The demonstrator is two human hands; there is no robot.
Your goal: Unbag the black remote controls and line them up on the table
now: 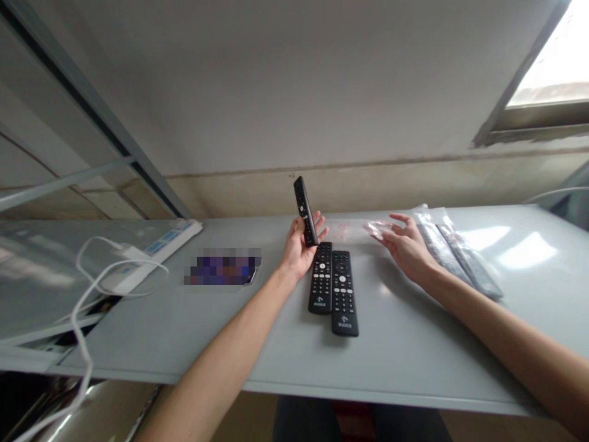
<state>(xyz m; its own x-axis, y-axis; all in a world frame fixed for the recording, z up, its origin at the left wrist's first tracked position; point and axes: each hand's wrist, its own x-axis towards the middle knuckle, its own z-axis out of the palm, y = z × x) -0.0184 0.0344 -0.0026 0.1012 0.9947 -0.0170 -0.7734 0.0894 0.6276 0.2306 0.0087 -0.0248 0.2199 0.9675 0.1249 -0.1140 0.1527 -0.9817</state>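
Note:
A black remote control (pixel 302 201) stands tilted in my left hand (pixel 298 248), held above the table with the thumb across its lower part. Just below that hand lie two more black remotes side by side, the left remote (pixel 321 288) slightly farther back than the right remote (pixel 345 301), both with their buttons up. My right hand (pixel 407 245) pinches the end of a clear plastic bag (pixel 343 229), which lies flat on the table toward the left hand. Its thumb and index finger are on the bag, with the other fingers spread.
Bagged remotes (pixel 467 264) lie right of my right hand. A blurred-out phone (pixel 223 269) rests on the left. A white power strip (pixel 156 255) and a white cable (pixel 83 325) are at the far left. The grey table (pixel 285 356) meets a wall behind.

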